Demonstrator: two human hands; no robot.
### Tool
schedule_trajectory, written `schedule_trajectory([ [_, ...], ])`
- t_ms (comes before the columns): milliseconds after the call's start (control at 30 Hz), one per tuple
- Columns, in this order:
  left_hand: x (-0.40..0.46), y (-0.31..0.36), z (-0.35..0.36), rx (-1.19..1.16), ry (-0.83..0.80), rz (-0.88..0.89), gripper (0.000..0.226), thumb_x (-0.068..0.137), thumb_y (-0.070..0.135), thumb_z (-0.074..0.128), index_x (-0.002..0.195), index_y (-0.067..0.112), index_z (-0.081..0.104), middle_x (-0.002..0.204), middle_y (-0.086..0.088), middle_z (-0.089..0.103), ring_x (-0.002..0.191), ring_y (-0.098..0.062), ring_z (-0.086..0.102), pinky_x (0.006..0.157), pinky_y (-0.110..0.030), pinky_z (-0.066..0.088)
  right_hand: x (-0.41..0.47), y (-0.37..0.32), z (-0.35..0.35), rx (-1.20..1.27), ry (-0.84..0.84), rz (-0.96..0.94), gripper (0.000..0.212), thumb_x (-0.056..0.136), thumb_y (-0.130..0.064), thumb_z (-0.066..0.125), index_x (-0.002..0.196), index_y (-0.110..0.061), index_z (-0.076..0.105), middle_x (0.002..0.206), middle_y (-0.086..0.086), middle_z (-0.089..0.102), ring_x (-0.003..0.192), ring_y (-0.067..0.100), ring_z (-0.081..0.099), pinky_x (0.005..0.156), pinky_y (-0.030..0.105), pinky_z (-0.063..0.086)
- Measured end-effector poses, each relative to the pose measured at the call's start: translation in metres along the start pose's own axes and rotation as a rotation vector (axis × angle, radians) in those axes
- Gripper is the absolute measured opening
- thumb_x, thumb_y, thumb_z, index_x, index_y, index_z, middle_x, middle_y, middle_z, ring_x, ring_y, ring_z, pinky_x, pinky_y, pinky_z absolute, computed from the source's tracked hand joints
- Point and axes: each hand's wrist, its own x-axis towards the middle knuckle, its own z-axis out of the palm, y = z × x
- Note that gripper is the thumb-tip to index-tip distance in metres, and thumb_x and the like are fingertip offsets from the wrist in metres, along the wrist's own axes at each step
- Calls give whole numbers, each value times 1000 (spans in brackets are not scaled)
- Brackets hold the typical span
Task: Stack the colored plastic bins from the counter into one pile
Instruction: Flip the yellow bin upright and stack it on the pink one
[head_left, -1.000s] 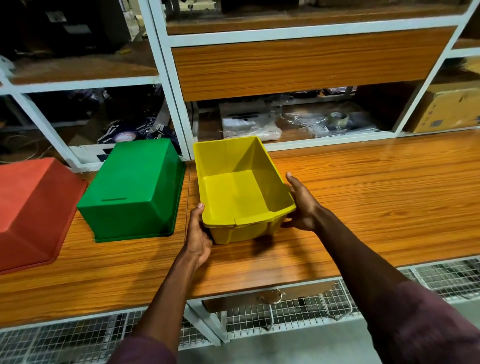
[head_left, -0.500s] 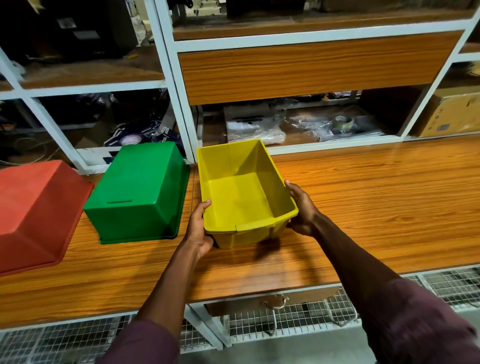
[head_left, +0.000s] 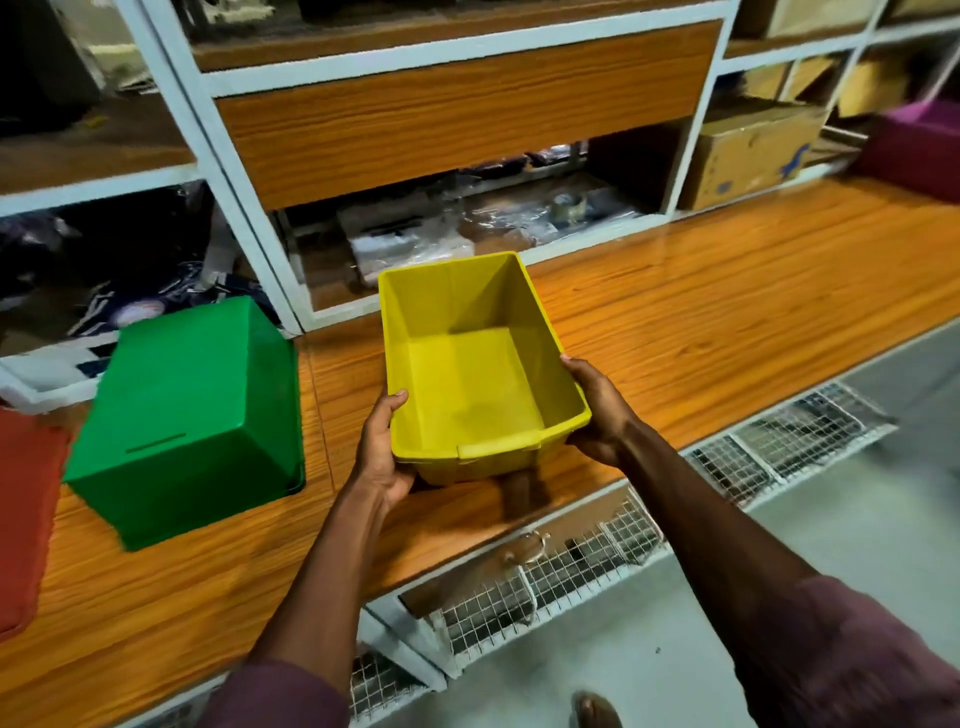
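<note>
While the left hand and right hand clasp the yellow bin by opposite walls above the counter, its smooth plastic might slip and clip the overturned green bin.

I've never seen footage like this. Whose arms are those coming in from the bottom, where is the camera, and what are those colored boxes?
There is no machine here: the arms belong to a person, and the single camera sits on that person's head, looking forward and down, so you see the scene as they do.

The left hand and right hand grip the near corners of a yellow bin, open side up and empty, thumbs over its rim. It appears lifted just above the wooden counter.

To the left, a green bin lies upside down on the counter. At the far left edge is part of a red bin, also apparently upside down. A purple bin sits at the far right, blurred.

Behind are white-framed shelves holding plastic bags and a cardboard box.
</note>
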Motion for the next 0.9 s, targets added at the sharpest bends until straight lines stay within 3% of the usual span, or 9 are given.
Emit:
schedule_trajectory([
  [167, -8, -15, 32, 83, -172, -33, 47, 94, 36, 55, 137, 18, 58, 118, -10, 74, 100, -29, 70, 86, -43, 54, -62, 16, -32, 90, 160, -120, 53, 102, -53, 49, 145, -24, 58, 136, 13, 69, 103, 30, 72, 76, 40, 56],
  [267, -11, -36, 58, 163, -282, -88, 60, 85, 42, 59, 140, 18, 56, 123, -12, 71, 99, -30, 71, 78, -41, 58, -109, 22, -56, 122, 259, -190, 52, 103, -53, 48, 144, -24, 59, 133, 12, 71, 107, 33, 71, 75, 40, 58],
  [367, -20, -56, 90, 210, -391, -161, 55, 88, 44, 57, 138, 18, 58, 113, -9, 75, 91, -28, 73, 67, -36, 59, -151, 25, -80, 137, 384, -260, 51, 103, -53, 48, 145, -25, 57, 136, 13, 69, 115, 38, 67, 80, 45, 57],
  [433, -24, -72, 112, 241, -453, -212, 50, 91, 44, 56, 135, 19, 59, 112, -10, 75, 91, -29, 72, 70, -38, 58, -180, 27, -94, 153, 481, -288, 47, 103, -52, 50, 141, -27, 58, 134, 11, 70, 108, 34, 70, 80, 43, 56],
  [534, -30, -94, 145, 286, -552, -251, 70, 74, 53, 73, 134, 20, 61, 125, -18, 70, 104, -39, 68, 92, -58, 52, -220, 31, -116, 181, 563, -323, 41, 102, -47, 52, 140, -33, 58, 133, 6, 71, 98, 28, 72, 75, 40, 55],
  [634, -42, -116, 178, 331, -634, -243, 62, 77, 50, 74, 132, 23, 60, 121, -14, 72, 101, -36, 72, 84, -55, 59, -255, 38, -137, 189, 628, -372, 43, 102, -43, 53, 145, -40, 54, 134, 0, 70, 103, 28, 70, 72, 38, 55],
  [900, -68, -175, 239, 351, -779, -353, 58, 88, 45, 64, 140, 22, 55, 129, -12, 69, 114, -35, 67, 89, -51, 54, -315, 62, -188, 299, 817, -399, 51, 100, -58, 52, 145, -33, 58, 135, 4, 70, 123, 36, 65, 105, 60, 46],
])
